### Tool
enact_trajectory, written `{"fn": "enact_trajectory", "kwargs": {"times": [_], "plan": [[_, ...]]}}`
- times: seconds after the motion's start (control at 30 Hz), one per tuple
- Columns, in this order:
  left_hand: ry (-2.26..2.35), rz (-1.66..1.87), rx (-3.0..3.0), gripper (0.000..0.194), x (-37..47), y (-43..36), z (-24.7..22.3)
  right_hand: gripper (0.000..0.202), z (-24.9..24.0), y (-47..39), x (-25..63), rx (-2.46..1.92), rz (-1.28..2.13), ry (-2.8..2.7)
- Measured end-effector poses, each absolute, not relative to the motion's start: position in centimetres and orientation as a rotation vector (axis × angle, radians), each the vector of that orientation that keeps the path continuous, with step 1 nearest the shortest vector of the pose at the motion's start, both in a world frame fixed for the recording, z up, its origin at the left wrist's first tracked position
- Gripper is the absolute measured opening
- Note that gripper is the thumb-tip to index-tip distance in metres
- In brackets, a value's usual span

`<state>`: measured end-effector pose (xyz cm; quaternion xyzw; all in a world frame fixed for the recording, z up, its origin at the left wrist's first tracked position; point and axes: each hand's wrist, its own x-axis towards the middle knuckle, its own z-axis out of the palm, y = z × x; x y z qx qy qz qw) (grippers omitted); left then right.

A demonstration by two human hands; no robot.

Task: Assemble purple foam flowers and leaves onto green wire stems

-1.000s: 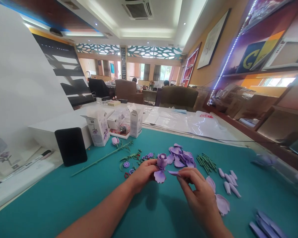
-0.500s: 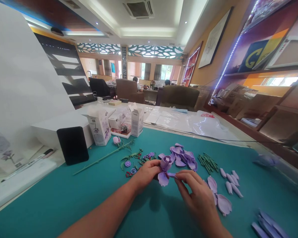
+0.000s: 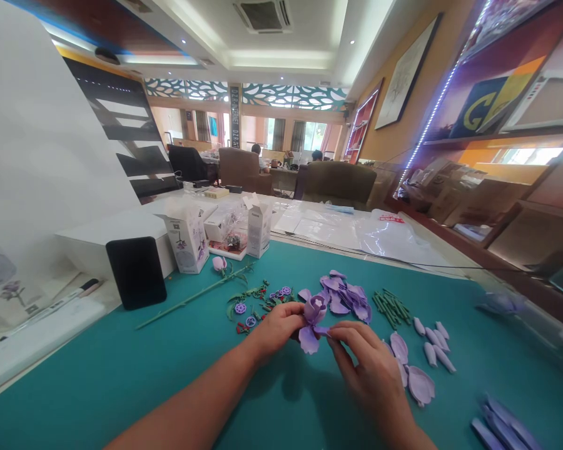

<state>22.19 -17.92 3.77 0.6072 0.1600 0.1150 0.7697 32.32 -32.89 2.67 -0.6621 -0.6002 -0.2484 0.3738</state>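
A purple toy flower [image 3: 314,309] with a closed cup of petals on top and spread petals below is held just above the green mat [image 3: 182,369]. My left hand [image 3: 279,328] is closed around its left side, the fingertips partly behind the flower. From the right, my right hand [image 3: 368,359] pinches the end of a purple petal [image 3: 322,330] that sticks out of the flower's base. Behind the flower lies a heap of loose purple petals [image 3: 344,295]. Beside my right hand are pale lilac petals [image 3: 421,385].
Green stem pieces [image 3: 391,307], lilac buds [image 3: 435,340] and long violet parts [image 3: 502,425] lie to the right. Small wheels and leaves [image 3: 241,309], a finished stemmed flower [image 3: 192,299], a black phone-like slab [image 3: 136,272] and white boxes [image 3: 187,242] stand left. Two people sit far back.
Both hands keep their hold on the flower and its petal with hardly any movement. The view has shifted very slightly.
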Motion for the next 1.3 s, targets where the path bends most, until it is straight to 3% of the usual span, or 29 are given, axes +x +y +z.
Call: {"fn": "enact_trajectory", "kwargs": {"times": [1.03, 1.3], "plan": [[0.322, 0.216, 1.423, 0.029, 22.02, -18.8, 4.33, 0.018, 2.64, -32.78, 32.33, -1.703, -0.73, -1.579], [0.296, 0.207, 1.321, 0.028, 22.1, -18.71, 4.02, 0.019, 3.19, -33.1, 31.46, -1.749, -0.566, -1.375]]}}
